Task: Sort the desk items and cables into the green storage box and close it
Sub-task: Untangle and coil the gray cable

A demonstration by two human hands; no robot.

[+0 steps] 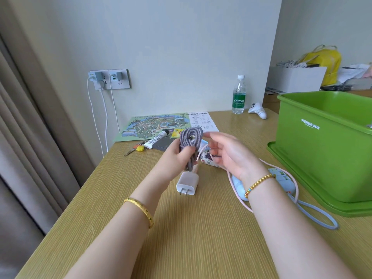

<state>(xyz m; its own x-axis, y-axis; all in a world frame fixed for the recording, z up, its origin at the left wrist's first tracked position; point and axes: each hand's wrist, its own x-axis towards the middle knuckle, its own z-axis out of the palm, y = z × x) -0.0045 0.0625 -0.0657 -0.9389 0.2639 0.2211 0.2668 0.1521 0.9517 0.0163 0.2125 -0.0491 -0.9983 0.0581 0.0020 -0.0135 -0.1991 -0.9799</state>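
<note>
My left hand (pixel 177 158) grips a coiled grey-purple braided cable (pixel 190 141) above the desk's middle. Just to its right, my right hand (pixel 227 154) has loosely curled fingers near the cable's loose end; whether it pinches that end I cannot tell. A white charger plug (pixel 187 185) lies on the desk below the coil. A pink cable (pixel 229 178) and a light blue power strip (pixel 281 176) with its looped cord (pixel 322 216) lie by my right wrist. The open green storage box (pixel 314 150) stands on its lid (pixel 285 168) at the right.
Further back lie a map sheet (pixel 153 125), a white tube (pixel 157 138), keys (pixel 134 149), a dark card case (pixel 164 144) and a patterned pouch (pixel 207 158). A water bottle (pixel 239 95) and white controller (pixel 258 110) stand by the wall. Chargers hang from the wall socket (pixel 109 79).
</note>
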